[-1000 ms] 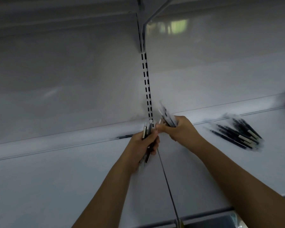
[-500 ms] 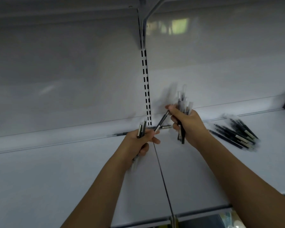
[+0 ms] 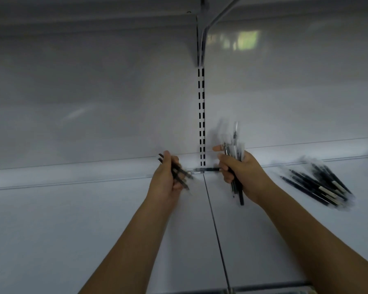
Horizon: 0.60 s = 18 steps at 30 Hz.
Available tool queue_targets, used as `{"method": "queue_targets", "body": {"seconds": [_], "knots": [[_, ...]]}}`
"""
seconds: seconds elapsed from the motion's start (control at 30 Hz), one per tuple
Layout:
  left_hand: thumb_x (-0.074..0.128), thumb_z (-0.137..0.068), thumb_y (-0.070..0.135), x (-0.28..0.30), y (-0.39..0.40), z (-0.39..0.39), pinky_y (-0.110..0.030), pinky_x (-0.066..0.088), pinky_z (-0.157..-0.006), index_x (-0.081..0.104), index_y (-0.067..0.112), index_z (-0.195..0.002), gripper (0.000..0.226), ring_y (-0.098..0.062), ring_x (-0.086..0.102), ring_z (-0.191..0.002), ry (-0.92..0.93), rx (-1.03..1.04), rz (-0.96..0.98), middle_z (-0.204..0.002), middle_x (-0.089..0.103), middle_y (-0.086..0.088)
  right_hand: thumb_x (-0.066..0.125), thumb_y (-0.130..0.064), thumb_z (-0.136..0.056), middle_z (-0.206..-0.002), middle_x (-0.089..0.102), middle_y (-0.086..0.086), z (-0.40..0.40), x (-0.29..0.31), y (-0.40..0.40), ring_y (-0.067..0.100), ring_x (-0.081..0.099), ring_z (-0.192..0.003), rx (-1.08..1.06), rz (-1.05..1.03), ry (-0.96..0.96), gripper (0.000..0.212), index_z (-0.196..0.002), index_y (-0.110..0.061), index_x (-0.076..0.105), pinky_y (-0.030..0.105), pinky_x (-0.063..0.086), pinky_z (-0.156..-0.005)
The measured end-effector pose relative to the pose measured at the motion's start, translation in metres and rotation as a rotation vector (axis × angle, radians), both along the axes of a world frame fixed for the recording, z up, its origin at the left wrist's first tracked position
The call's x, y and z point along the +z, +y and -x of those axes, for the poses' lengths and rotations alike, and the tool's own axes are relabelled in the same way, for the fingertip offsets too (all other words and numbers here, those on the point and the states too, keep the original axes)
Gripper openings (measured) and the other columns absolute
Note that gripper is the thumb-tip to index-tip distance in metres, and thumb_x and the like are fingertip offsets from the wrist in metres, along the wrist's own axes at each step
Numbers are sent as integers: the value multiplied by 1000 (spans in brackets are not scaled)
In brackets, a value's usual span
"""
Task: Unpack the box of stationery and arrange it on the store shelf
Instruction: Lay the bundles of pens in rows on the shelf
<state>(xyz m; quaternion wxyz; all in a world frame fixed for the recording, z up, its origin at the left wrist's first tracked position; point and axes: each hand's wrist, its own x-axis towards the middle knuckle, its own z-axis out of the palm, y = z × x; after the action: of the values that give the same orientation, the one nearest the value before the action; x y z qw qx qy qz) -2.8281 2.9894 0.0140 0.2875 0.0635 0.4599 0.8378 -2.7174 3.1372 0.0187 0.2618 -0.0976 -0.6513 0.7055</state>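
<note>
Both hands are raised over a white store shelf (image 3: 94, 219). My left hand (image 3: 165, 181) is closed around a few black pens (image 3: 180, 174) that slant down to the right. My right hand (image 3: 245, 172) grips an upright bundle of pens (image 3: 234, 145), clear caps up and dark ends sticking out below the fist. A single pen (image 3: 206, 169) lies along the back of the shelf between the hands. A pile of black pens (image 3: 319, 183) lies fanned out on the shelf to the right.
A slotted upright (image 3: 201, 115) runs down the white back panel (image 3: 94, 102) behind the hands. A seam (image 3: 216, 230) divides the shelf into two boards. Another shelf with its bracket (image 3: 219, 15) hangs overhead.
My hands have drawn apart. The left one has turned its pens from upright to slanting and moved left. The right one holds its bundle upright at about the same spot.
</note>
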Motion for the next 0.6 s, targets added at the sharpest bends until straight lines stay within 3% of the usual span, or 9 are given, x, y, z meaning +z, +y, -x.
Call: {"method": "queue_targets", "body": {"seconds": [0.13, 0.27, 0.37, 0.43, 0.5, 0.6], "knots": [[61, -93, 29, 2, 0, -7, -19, 55, -51, 65, 6, -81, 26, -8, 61, -52, -133, -14, -201, -68, 64, -5, 56, -9, -97, -62, 46, 2, 0, -1, 0, 11, 37, -47, 43, 84, -27, 18, -114, -6, 61, 22, 36, -44], [67, -79, 19, 1, 0, -11, -24, 60, -64, 69, 3, -100, 27, -16, 73, -76, -134, -83, -322, -92, 73, -13, 62, -10, -93, -64, 46, 1, -1, -2, -2, 9, 38, -48, 109, 106, -25, 18, -111, -7, 62, 21, 37, -46], [65, -82, 19, -3, 4, -14, -20, 58, -64, 71, 9, -103, 25, -11, 70, -75, -24, -157, -259, -96, 73, -6, 73, -21, -80, -60, 44, -3, -1, -2, -9, 8, 37, -50, 155, 56, -6, 18, -90, -11, 62, 21, 35, -47], [66, -81, 23, -4, 6, -16, -16, 46, -56, 75, 18, -99, 21, -6, 55, -63, 97, -228, -157, -86, 64, 3, 74, -25, -79, -59, 44, -3, 0, -1, -8, 9, 35, -49, 103, 97, 40, 20, -91, -11, 66, 21, 33, -47], [67, -82, 24, -8, 8, -17, -17, 35, -56, 76, 20, -101, 21, -5, 44, -60, 168, -283, -91, -81, 55, 6, 72, -24, -82, -61, 47, -3, -2, -1, -3, 9, 36, -48, 61, 168, 82, 24, -100, -8, 68, 20, 33, -47], [65, -83, 19, -8, 10, -21, -15, 43, -58, 74, 15, -103, 23, -5, 47, -62, 109, -305, -133, -83, 59, 5, 73, -20, -83, -67, 50, 0, -1, -2, -3, 8, 38, -49, 62, 255, 113, 18, -96, -9, 67, 20, 36, -47]]}}
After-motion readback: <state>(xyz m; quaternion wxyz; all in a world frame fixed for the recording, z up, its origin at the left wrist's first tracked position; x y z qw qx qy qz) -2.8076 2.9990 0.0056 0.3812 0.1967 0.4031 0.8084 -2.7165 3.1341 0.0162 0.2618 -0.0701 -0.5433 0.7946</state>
